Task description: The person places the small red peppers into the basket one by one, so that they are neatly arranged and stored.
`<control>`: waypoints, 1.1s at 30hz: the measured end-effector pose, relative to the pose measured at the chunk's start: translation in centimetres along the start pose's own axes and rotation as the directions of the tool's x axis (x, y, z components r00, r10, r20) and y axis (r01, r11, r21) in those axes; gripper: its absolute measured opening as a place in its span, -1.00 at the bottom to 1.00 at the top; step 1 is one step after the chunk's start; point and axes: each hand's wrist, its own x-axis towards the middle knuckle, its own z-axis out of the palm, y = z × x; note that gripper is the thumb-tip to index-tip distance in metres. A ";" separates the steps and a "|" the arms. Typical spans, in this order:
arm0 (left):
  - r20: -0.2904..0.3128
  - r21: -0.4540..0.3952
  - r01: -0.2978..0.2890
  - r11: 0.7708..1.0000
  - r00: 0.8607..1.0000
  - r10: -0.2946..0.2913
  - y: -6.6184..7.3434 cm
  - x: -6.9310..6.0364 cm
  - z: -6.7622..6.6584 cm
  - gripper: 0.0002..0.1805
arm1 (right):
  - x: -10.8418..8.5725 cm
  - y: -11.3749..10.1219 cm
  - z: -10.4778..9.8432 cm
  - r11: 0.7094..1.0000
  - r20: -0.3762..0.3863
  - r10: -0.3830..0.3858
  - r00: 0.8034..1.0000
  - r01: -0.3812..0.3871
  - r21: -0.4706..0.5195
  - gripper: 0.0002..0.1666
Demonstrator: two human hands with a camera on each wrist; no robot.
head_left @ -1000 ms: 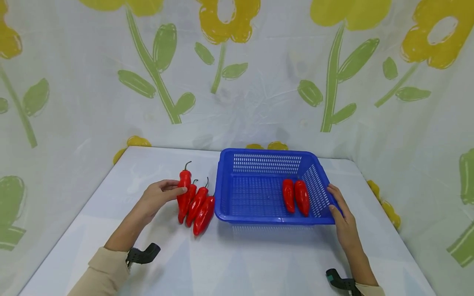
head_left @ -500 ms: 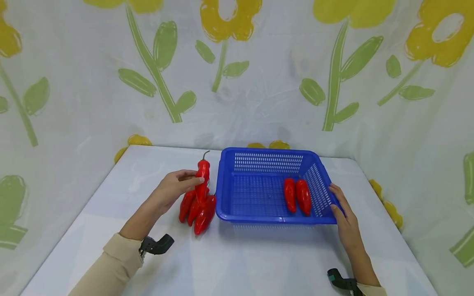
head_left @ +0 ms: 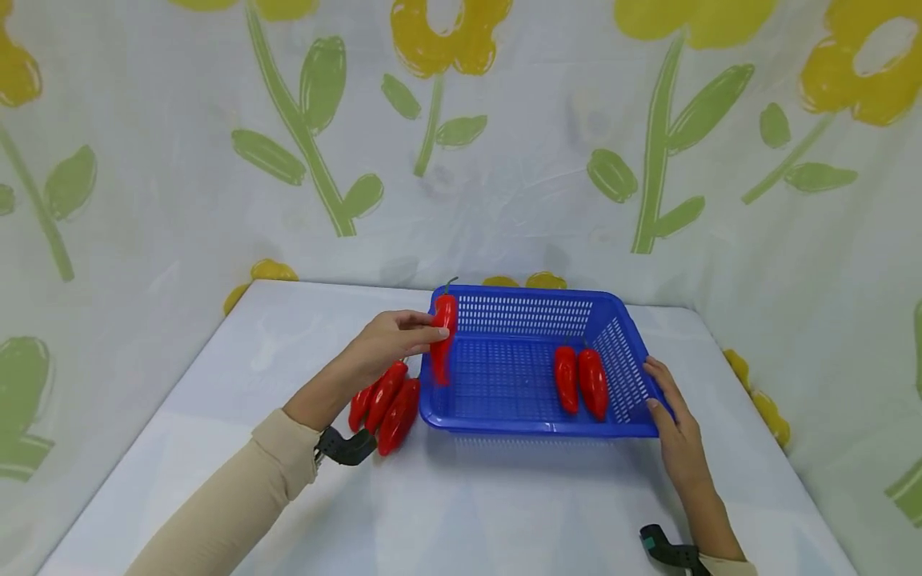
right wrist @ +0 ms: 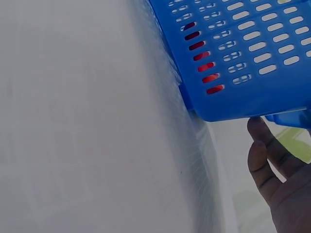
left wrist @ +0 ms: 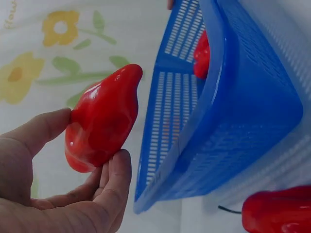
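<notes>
My left hand (head_left: pixel 382 344) pinches a red chili pepper (head_left: pixel 445 314) between thumb and fingers, over the left side of the blue basket (head_left: pixel 497 384). In the left wrist view this glossy pepper (left wrist: pixel 104 119) hangs beside the basket's rim, its stem out of sight. My right hand (head_left: pixel 677 436) grips the basket's right rim, with fingertips (right wrist: pixel 258 130) at its edge in the right wrist view. Two red peppers (head_left: pixel 593 384) lie side by side in the basket's right part. To its left, three more peppers (head_left: pixel 399 416) rest on the table, partly hidden by my left arm.
The white table (head_left: pixel 490 504) carries the basket near its back edge. A flower-printed curtain (head_left: pixel 504 200) hangs behind and at both sides. Each wrist wears a black camera mount (head_left: pixel 349 446).
My left hand has lifted one pepper off the table pile and carried it right, to over the basket's left side. The right hand keeps its hold on the rim.
</notes>
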 end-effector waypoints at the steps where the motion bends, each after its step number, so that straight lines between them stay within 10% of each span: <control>1: 0.011 -0.007 0.000 1.000 1.000 0.000 0.2 0.2 0.3 -0.32 | 0.0 0.0 -0.1 1.000 0.003 -0.001 1.000 0.001 0.000 -0.42; 17: 0.103 -0.194 0.088 0.977 0.992 -0.069 2.6 3.8 3.5 -0.41 | 0.1 0.1 0.1 1.000 0.011 -0.003 1.000 0.003 0.019 -0.41; 33: 0.150 -0.123 0.147 0.981 0.980 -0.128 2.7 6.4 6.8 -0.51 | 0.1 -0.3 -0.1 1.000 -0.001 -0.023 1.000 0.023 -0.012 -0.42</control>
